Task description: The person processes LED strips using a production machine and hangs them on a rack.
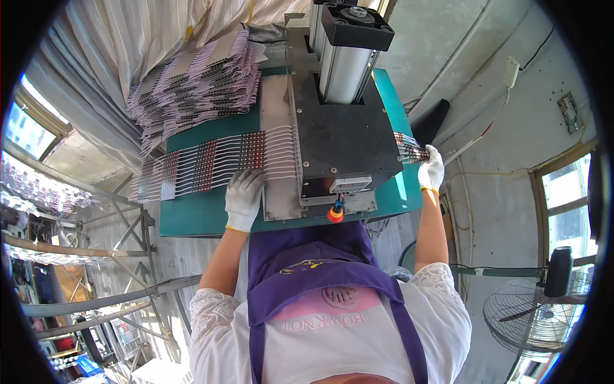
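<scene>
A wide band of wired LED strips (206, 165), small dark boards joined by pale wires, lies across the green table (192, 221) and runs under the black press machine (345, 137). My left hand (245, 197), in a white glove, rests on the band's near edge just left of the machine, its fingers stretched out over the strips. On the machine's right side the band's bunched end (411, 149) comes out. My right hand (432, 169), gloved too, is closed round that end. The middle of the band is hidden inside the machine.
A tall pile of folded LED strips (198, 83) sits at the table's back left. A metal cylinder (345, 70) rises from the machine, and a red and yellow knob (336, 212) sticks out at its front. A fan (540, 307) stands at right, a metal frame (137, 256) at left.
</scene>
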The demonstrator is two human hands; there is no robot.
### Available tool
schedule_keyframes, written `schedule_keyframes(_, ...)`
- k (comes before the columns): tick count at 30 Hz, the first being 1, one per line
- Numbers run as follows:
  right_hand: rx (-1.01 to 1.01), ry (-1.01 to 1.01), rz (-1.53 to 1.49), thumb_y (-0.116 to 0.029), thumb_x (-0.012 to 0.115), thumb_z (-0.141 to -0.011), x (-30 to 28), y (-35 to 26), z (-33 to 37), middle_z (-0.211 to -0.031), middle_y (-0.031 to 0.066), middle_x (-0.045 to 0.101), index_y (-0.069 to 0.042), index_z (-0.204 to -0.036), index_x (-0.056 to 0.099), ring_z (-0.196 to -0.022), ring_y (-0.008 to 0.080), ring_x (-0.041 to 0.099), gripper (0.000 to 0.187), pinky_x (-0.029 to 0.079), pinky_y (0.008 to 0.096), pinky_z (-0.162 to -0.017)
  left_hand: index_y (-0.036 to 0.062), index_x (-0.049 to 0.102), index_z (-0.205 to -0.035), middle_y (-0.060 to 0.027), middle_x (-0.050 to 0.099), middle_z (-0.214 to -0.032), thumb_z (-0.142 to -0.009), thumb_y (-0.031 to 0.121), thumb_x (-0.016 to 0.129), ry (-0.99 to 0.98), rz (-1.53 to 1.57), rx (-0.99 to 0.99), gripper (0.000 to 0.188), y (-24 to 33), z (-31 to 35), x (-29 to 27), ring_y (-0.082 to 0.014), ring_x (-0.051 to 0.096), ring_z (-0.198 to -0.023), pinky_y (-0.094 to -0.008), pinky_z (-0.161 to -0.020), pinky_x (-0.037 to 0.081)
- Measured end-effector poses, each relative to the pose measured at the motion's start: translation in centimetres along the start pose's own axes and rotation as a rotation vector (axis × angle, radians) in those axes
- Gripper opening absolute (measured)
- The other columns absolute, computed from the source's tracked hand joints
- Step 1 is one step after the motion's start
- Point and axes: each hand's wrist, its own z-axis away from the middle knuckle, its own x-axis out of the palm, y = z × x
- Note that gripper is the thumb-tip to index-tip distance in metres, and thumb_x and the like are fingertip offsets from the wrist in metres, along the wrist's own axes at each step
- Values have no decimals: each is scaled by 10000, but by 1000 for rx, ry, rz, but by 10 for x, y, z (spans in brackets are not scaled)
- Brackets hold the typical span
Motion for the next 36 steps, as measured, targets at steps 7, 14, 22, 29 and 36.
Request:
schedule_keyframes(7, -176, -274, 276, 7, 457, -827, 10, 20, 45, -1371, 182, 546, -115, -1355, 538, -1103, 392, 612, 548, 492, 436, -967, 15, 607, -1188, -190, 553, -1346, -796, 387, 720, -351, -26, -62, 552, 29, 1, 2, -390, 446, -1321, -510, -1129, 332)
schedule_keyframes(14, -242, -215, 82, -244, 761, -786, -23, -49, 115, -1419, 276, 482, -128, -1426, 465, -1163, 428, 581, 714, 492, 470, -963, -73, 428, -1406, -300, 359, -1488, -544, 673, 805, -875, -184, -24, 1201, 42, -21, -18, -456, 163, -1477, -546, -1219, 130)
schedule_keyframes(22, 80, -68, 274, -284, 656, -864, -26, 5, 81, -1391, 241, 509, -84, -1421, 447, -1136, 396, 605, 628, 508, 442, -946, -91, 393, -1409, -283, 307, -1515, -556, 579, 833, -864, -156, -76, 1170, 40, -14, -12, -449, 185, -1463, -551, -1217, 93)
schedule_keyframes(29, -610, -650, -137, -196, 829, -648, -36, -91, 125, -1236, 110, 627, -114, -1221, 629, -1159, 347, 576, 613, 476, 436, -983, -47, 400, -1423, -288, 271, -1543, -544, 545, 857, -880, -110, -77, 1154, 41, -17, -11, -470, 144, -1467, -562, -1213, 109)
schedule_keyframes(36, -566, -588, -82, -204, 828, -643, -20, -82, 133, -1259, 99, 614, -134, -1210, 635, -1155, 342, 574, 603, 471, 432, -990, -30, 389, -1429, -254, 381, -1492, -549, 539, 850, -847, -65, -128, 1145, 41, -9, -10, -400, 229, -1463, -548, -1225, 88)
